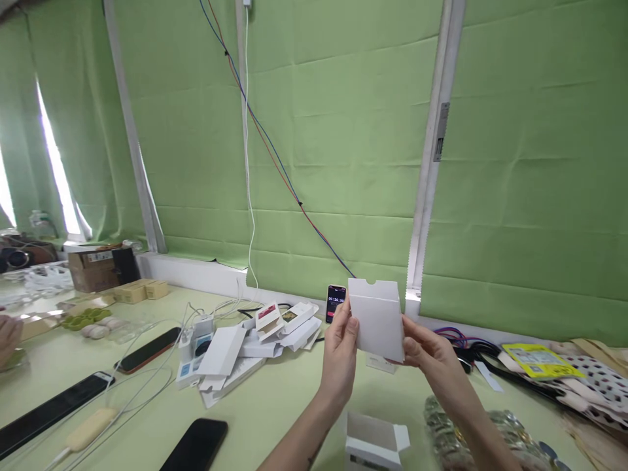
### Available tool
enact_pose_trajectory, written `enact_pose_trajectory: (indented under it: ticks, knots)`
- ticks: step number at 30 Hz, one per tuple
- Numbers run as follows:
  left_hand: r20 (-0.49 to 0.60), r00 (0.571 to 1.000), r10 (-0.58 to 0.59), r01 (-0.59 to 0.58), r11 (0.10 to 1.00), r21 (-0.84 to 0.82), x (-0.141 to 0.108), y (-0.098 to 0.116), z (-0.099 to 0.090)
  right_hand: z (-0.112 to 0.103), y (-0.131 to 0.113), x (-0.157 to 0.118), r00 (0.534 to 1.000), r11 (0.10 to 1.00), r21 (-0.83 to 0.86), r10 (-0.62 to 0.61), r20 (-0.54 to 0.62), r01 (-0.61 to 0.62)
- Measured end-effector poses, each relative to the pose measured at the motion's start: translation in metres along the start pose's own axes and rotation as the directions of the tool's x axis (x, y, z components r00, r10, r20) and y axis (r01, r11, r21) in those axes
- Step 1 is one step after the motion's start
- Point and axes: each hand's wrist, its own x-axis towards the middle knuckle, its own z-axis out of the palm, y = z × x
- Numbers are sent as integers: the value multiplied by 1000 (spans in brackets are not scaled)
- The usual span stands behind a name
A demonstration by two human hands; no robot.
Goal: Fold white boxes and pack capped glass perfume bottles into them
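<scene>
Raised above the table, a white cardboard box (377,324) with a notched upper edge is held between both hands. My left hand (342,340) grips its left side, the thumb on the front face. At the lower right edge, my right hand (429,350) pinches the box between thumb and fingers. Below them stands an open white box (375,437) with a flap sticking out to the right. A small white piece (381,363) lies on the table partly hidden behind the held box.
White flattened boxes (255,343) lie heaped left of centre. Phones (195,445) and cables are to the left. Behind my hands leans a phone showing a timer (335,299). Clear round items (495,435) and a yellow packet (542,361) are on the right. Another person's hand (8,337) shows far left.
</scene>
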Motion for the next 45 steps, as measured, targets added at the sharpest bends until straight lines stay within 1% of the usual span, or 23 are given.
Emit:
enact_pose_trajectory:
  ticks: [2, 8, 16, 19, 21, 23, 25, 26, 28, 29, 30, 31, 32, 33, 36, 37, 38, 39, 41, 42, 43, 44, 45]
  knots:
    - [-5, 1000, -8, 8, 1000, 2, 0, 0, 0, 2, 0, -1, 1000, 1000, -19, -3, -15, 2]
    - [-1, 1000, -18, 18, 1000, 17, -1, 3, 0, 6, 0, -1, 992, 996, -85, -31, -124, 21]
    - [9, 1000, -9, 9, 1000, 17, -3, 2, 1, 8, 4, -1, 990, 992, -123, -36, -134, 19]
    - [-4, 1000, -14, 14, 999, 29, -2, 6, 1, 9, 3, -3, 987, 982, -185, -73, -142, 46]
    - [3, 1000, -7, 7, 998, 67, -2, 11, 1, 11, 3, -4, 983, 961, -263, -121, -139, 81]
    - [51, 999, 7, -14, 991, 130, -2, 15, 0, 12, 6, -5, 967, 905, -403, -212, -144, 138]
    - [98, 995, 13, -31, 981, 189, -4, 16, 1, 14, 12, -6, 929, 784, -581, -351, -121, 220]
    - [107, 994, 10, -32, 977, 210, -5, 15, 1, 17, 16, -7, 900, 703, -657, -428, -84, 273]
    - [91, 996, -7, -14, 973, 230, -9, 12, 3, 23, 25, -9, 829, 539, -751, -558, 20, 381]
    - [80, 996, -30, 10, 972, 234, -10, 11, 4, 27, 29, -11, 798, 474, -773, -599, 69, 423]
    - [76, 995, -67, 48, 972, 229, -11, 9, 5, 31, 32, -12, 776, 429, -784, -623, 103, 448]
    - [80, 991, -112, 92, 972, 214, -11, 8, 6, 35, 34, -14, 769, 407, -790, -627, 123, 458]
    - [88, 983, -158, 139, 972, 192, -10, 8, 6, 38, 35, -15, 774, 403, -792, -620, 133, 458]
    - [102, 975, -200, 181, 969, 168, -8, 8, 5, 41, 34, -16, 788, 414, -788, -599, 140, 455]
    - [180, 949, -260, 251, 965, 69, 1, 13, -6, 43, 25, -19, 825, 497, -735, -545, 150, 462]
    - [229, 934, -275, 273, 961, 38, 4, 15, -13, 41, 20, -20, 830, 526, -717, -543, 131, 458]
    - [298, 905, -302, 311, 950, 19, 8, 18, -20, 38, 15, -20, 832, 554, -706, -548, 90, 441]
    - [381, 860, -340, 358, 933, 23, 11, 20, -27, 35, 9, -20, 833, 583, -702, -552, 27, 409]
    - [536, 737, -411, 436, 896, 87, 14, 22, -40, 26, -2, -20, 837, 648, -690, -536, -112, 323]
    - [597, 676, -431, 452, 883, 125, 15, 21, -45, 22, -7, -19, 850, 691, -663, -503, -154, 288]
    - [652, 617, -440, 458, 875, 157, 16, 20, -47, 18, -12, -18, 877, 741, -615, -453, -161, 269]
    - [701, 562, -439, 455, 872, 182, 16, 17, -49, 14, -16, -18, 912, 796, -547, -388, -129, 261]
    - [741, 513, -434, 448, 871, 200, 16, 14, -48, 11, -19, -17, 943, 846, -467, -324, -69, 257]
